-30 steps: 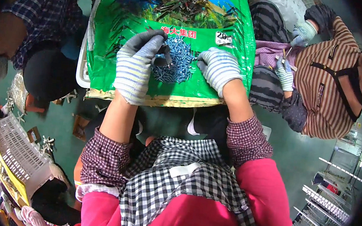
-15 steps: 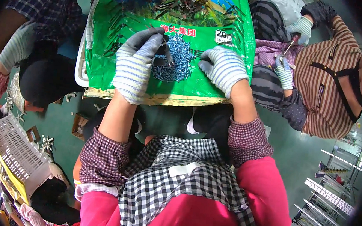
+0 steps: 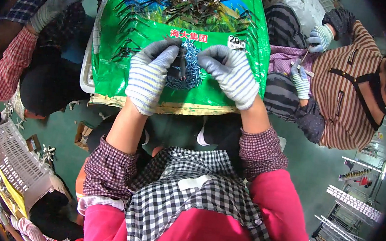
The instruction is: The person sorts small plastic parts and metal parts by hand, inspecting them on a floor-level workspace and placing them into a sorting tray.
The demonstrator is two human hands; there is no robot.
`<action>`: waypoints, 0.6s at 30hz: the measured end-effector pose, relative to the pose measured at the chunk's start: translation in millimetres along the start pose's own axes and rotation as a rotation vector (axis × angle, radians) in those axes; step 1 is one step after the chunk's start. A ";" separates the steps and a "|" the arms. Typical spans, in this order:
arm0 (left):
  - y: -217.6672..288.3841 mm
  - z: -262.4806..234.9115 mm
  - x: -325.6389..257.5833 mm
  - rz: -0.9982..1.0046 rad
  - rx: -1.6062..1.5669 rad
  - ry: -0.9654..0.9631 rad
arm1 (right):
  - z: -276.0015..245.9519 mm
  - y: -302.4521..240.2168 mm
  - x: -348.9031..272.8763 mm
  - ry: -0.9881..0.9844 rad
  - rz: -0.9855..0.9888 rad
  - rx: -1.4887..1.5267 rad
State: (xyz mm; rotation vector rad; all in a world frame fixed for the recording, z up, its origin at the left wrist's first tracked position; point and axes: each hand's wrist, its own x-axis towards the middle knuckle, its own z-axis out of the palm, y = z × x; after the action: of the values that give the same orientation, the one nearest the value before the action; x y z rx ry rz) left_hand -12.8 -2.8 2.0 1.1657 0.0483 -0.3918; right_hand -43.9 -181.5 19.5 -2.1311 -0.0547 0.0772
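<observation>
Screws [image 3: 193, 70] lie heaped toward the near edge of the green sack [image 3: 107, 78], and over them, from where I stand, hangs a dark metal piece [image 3: 183, 64] in the left hand [image 3: 150, 73]. To do this well, I'd keep that left wrist quiet, leave the lower end of the piece uncovered, and let the right hand [image 3: 231, 75] do the fine moving, low over the heap so anything dropped lands there. The left thumb and fingers are pinched closed on the piece near its upper end. The right thumb and forefinger curl close together just beside it, apart from the left; whether they hold a screw, I can't tell.
</observation>
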 end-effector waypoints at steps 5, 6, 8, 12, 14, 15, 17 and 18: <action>-2.4 10.7 -4.0 0.012 -0.013 -0.014 | 16.7 0.6 3.3 0.040 0.035 0.684; -3.7 10.5 -3.0 0.030 0.017 -0.012 | 19.1 3.7 5.0 0.021 0.074 0.729; -3.4 10.5 -1.0 0.048 0.046 -0.007 | 23.1 3.5 6.9 0.038 0.064 0.712; 0.5 11.2 0.7 0.043 0.052 -0.018 | 25.2 -4.0 10.4 0.078 0.022 0.622; 3.3 14.7 0.8 0.053 0.043 -0.020 | 24.3 -1.6 10.0 0.089 0.003 0.581; -2.7 12.7 3.5 0.109 0.092 -0.013 | 23.0 -2.2 10.4 0.107 -0.020 0.539; -1.1 16.1 2.0 0.150 0.335 0.049 | 21.1 -11.1 7.8 0.216 -0.061 0.295; -5.8 12.6 1.0 0.164 0.348 0.049 | 25.1 -12.6 7.3 0.310 -0.208 0.038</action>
State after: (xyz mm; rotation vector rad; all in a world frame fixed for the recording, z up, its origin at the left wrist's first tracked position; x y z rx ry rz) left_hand -15.8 -16.4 1.8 1.5117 -0.0762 -0.2308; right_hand -38.7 -153.0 16.6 -2.0642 -0.0910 -0.3708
